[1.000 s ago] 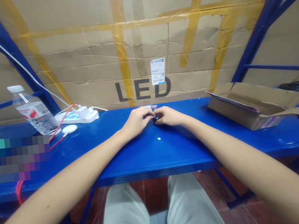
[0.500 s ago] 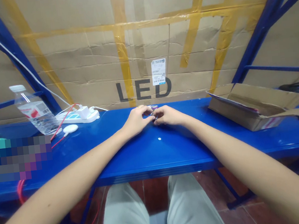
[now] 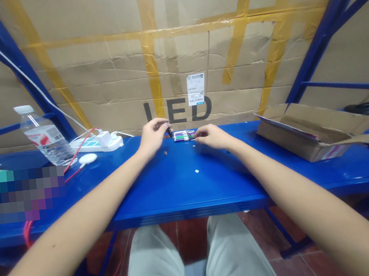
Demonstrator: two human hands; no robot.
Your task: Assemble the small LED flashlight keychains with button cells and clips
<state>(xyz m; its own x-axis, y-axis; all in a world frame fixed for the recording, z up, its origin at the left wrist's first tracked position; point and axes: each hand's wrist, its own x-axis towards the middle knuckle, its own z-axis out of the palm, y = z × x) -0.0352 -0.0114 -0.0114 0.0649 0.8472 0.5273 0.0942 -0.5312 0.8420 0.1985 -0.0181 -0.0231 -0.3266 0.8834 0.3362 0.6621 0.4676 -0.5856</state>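
Several colourful pens (image 3: 181, 136), with green, purple and blue barrels, lie side by side near the back of the blue table. To their left, my left hand (image 3: 153, 137) pinches a short dark pen (image 3: 170, 132), tilted, just beside the row. My right hand (image 3: 211, 137) is at the right ends of the pens, its fingers curled and their tips close together; whatever they may hold is too small to make out. A tiny brownish piece (image 3: 165, 153) lies below my left hand. One small dark piece (image 3: 228, 152) sits by my right wrist.
Two white dots, the larger one (image 3: 197, 171) nearer me, mark the blue table (image 3: 177, 196). An open cardboard box (image 3: 290, 138) stands right. At left are a water bottle (image 3: 44, 135), a power strip (image 3: 112, 142), a white round charger (image 3: 88, 159) and red cable. Large cardboard (image 3: 116, 83) stands behind.
My hands, together before, have moved apart: the left went left and up with the dark pen, the right slightly right. The row of pens and small pieces now show between and below them.
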